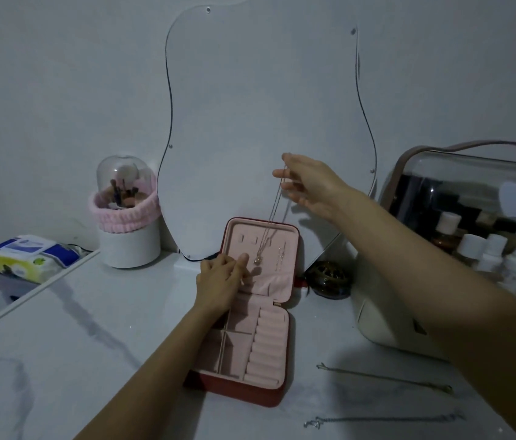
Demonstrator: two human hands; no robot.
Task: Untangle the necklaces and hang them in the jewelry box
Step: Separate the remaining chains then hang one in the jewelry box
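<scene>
Held pendant necklace [274,214] pinched in right hand [310,185] fingers above open jewelry box [250,312]; left hand [221,281] fingers loosely curled, rested on lid lining.

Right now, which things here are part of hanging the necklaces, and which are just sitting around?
Part of the job:
- pendant necklace, held up by right hand
- jewelry box, left hand on its lid
- two chains on the table

Just sitting around:
- brush holder
- tissue pack
- cosmetics case
- mirror
</scene>
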